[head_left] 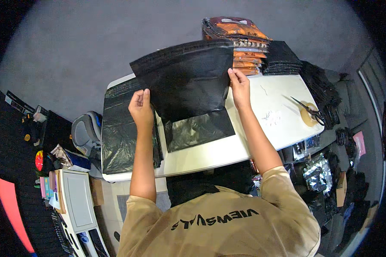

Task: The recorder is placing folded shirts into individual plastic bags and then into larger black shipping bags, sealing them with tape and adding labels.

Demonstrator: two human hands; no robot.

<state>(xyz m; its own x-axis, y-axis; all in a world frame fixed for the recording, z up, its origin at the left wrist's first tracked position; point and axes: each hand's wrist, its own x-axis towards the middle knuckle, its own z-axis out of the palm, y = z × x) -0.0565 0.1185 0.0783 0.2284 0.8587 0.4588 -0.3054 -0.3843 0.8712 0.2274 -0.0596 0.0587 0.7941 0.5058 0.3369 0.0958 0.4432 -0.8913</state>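
Note:
A black plastic bag (188,81) is raised above the white table, its wide upper edge tilted away from me. My left hand (141,107) pinches the bag's left side between thumb and fingers. On the opposite side, my right hand (239,88) grips the right edge the same way. Beneath it, a shiny black plastic piece (199,132) lies flat on the table; whether it joins the raised bag I cannot tell. A stack of black plastic bags (126,132) lies beside my left forearm.
On the white table (283,100), black scissors (311,112) lie over a tape roll (308,115) at the right. A tall pile of orange packets (248,47) stands at the back, next to stacked black bags (283,64). A grey chair (85,130) is at the left.

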